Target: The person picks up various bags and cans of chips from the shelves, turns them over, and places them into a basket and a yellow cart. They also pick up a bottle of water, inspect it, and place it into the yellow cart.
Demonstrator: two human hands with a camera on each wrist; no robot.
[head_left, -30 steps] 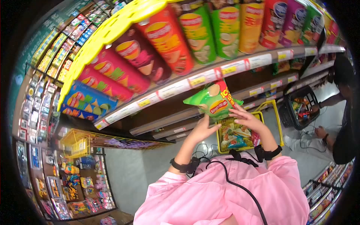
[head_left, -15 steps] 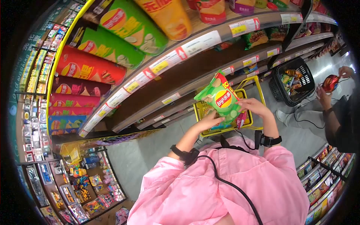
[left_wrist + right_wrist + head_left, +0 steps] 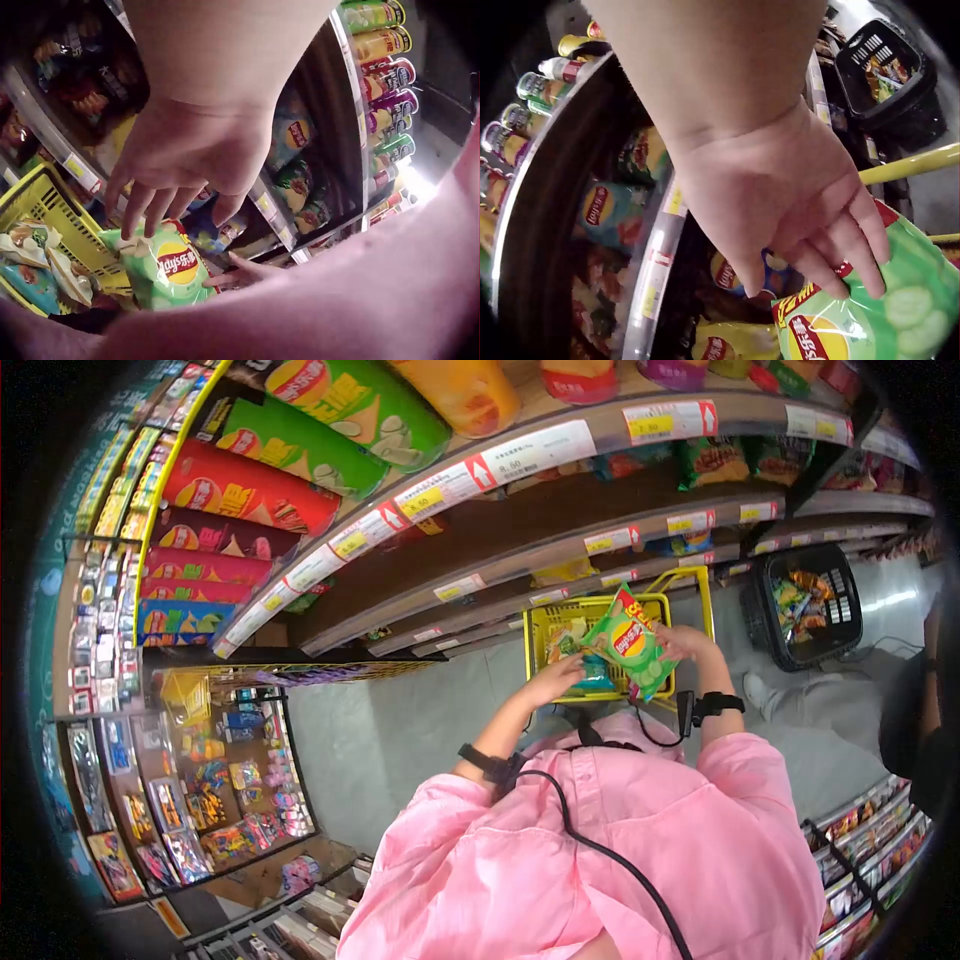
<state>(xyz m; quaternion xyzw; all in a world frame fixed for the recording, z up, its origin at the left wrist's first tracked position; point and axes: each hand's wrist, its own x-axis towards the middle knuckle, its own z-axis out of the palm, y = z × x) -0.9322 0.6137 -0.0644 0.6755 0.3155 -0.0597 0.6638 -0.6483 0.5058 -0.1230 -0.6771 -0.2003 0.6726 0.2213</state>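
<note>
A green Lay's chip bag (image 3: 628, 640) with a red top strip hangs tilted over the yellow shopping basket (image 3: 530, 660). My left hand (image 3: 553, 682) is at the bag's left edge, its fingers spread and the thumb apart in the left wrist view. On the opposite side, my right hand (image 3: 688, 644) has its fingers extended over the bag's edge. The right wrist view shows that thumb away from the bag, over the shelf side. Several snack packs (image 3: 30, 259) lie in the basket, partly hidden behind the bag.
Shelves with price tags (image 3: 430, 500) curve ahead, with chip canisters (image 3: 250, 485) on top and bags lower down. A black basket (image 3: 808, 610) of snacks stands on the floor at right, near another person's legs (image 3: 835, 700). Toy racks (image 3: 215, 760) fill the left.
The chip bag has come down from in front of the shelves to the basket. Both hands have lowered with it, and the left hand's fingers have loosened. The other person has shifted back right.
</note>
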